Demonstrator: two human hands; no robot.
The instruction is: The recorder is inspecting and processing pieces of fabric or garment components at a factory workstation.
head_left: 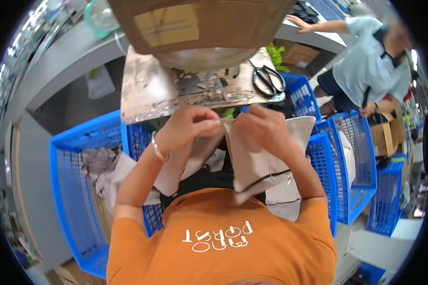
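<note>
My left hand (190,126) pinches the upper edge of a beige fabric piece (252,154) between thumb and fingertips. Close beside it, my right hand (265,124) grips the same edge, its fingers curled over the cloth. Below my hands the fabric hangs over my lap, with a dark strip along its lower part. More beige cloth (283,202) lies across my legs, partly hidden by the held piece. Just beyond my hands is the near edge of a worn, littered work board (142,88). Black-handled scissors (268,80) rest at its right side.
A large cardboard box (209,23) stands over the board's far side. Blue crates flank me: the left crate (57,166) holds crumpled cloth, and others (335,166) stand at right. A person in a light shirt (366,66) stands far right; a green fan (101,19) is far left.
</note>
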